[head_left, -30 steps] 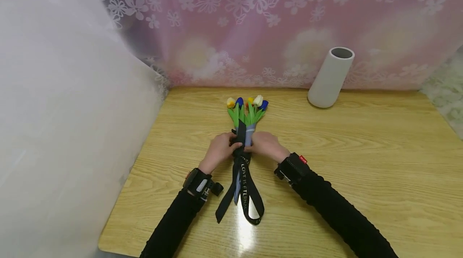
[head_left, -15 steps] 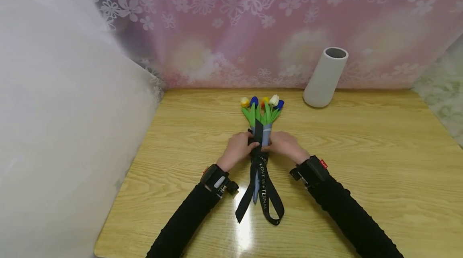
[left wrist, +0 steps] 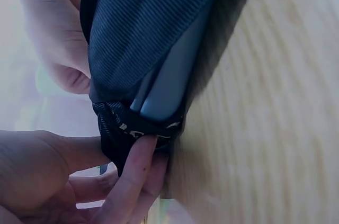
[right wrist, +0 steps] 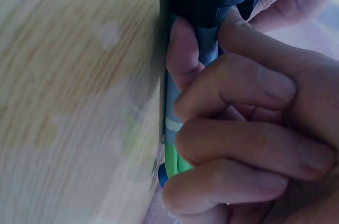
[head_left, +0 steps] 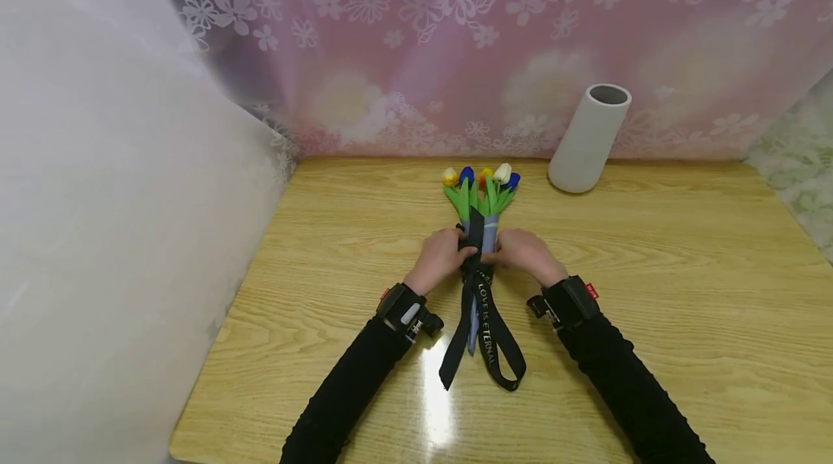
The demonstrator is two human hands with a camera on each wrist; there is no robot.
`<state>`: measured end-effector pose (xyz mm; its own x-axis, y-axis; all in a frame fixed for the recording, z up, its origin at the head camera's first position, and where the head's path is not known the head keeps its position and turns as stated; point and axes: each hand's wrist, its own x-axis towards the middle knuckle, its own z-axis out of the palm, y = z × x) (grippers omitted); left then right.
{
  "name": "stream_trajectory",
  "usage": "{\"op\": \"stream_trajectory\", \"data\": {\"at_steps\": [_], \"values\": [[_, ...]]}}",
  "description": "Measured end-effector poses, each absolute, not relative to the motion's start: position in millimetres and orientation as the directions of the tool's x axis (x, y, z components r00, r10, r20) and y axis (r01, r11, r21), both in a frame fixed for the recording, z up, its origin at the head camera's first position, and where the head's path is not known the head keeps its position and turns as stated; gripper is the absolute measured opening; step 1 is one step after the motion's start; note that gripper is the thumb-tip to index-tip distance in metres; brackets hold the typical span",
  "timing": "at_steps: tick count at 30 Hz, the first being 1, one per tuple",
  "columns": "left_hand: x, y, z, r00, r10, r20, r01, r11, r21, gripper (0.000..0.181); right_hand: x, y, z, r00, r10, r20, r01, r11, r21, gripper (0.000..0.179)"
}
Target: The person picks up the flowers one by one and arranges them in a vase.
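A bouquet of artificial tulips in yellow, blue, orange and white lies on the wooden table, blooms toward the back. Its stems are wrapped in grey-blue wrapping and bound with a black ribbon lettered "LOVE IS ETERNAL", whose tail and loop trail toward the front. From the left, my left hand grips the bouquet at the ribbon binding, thumb on top. My right hand holds its right side; in the right wrist view, its index finger and thumb pinch around the wrapped stems and the other fingers are curled.
A white vase with a dark opening stands at the back right of the table. Behind the table hangs a pink floral curtain. White sheeting borders the left side.
Both hands have carried the bouquet to the right across the table and slightly toward the back, keeping their grip. The head view has shifted a little; the vase stays in its place.
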<state>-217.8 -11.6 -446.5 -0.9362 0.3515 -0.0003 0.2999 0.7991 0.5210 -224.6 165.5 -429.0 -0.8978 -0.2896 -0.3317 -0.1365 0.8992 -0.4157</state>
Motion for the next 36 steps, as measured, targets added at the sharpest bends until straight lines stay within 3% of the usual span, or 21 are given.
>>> {"op": "stream_trajectory", "data": {"at_steps": [9,15,19,22,25,29,36], "values": [[-222.3,-30.1,-435.0,-0.925,0.373,-0.069,0.275,0.784,0.556,0.036,-221.6,174.5,-416.2,-0.904,-0.295,-0.308,-0.137,0.885,-0.445,0.042],[-230.4,-50.8,-415.9,-0.960,0.257,0.109,0.273,0.780,0.564,0.032,-215.2,187.4,-392.1,-0.943,-0.313,-0.113,-0.239,0.873,-0.425,0.032],[-237.2,-49.0,-413.9,-0.917,0.328,0.227,0.398,0.705,0.588,0.023,-205.1,183.0,-383.0,-0.860,-0.510,-0.004,-0.457,0.775,-0.435,0.018],[-239.8,-40.6,-418.5,-0.841,0.477,0.255,0.534,0.661,0.526,0.031,-195.1,172.9,-380.0,-0.738,-0.675,-0.009,-0.603,0.665,-0.440,0.020],[-239.9,-32.0,-424.8,-0.763,0.598,0.246,0.637,0.630,0.443,0.040,-186.3,161.7,-380.5,-0.666,-0.745,-0.037,-0.673,0.621,-0.403,0.026],[-237.5,-27.0,-433.1,-0.726,0.651,0.224,0.678,0.619,0.397,0.034,-178.9,151.1,-388.6,-0.657,-0.749,-0.088,-0.697,0.647,-0.310,0.029],[-233.3,-31.9,-441.7,-0.768,0.592,0.244,0.636,0.666,0.390,0.011,-176.0,144.8,-404.6,-0.647,-0.755,-0.106,-0.691,0.640,-0.338,0.007]]}}
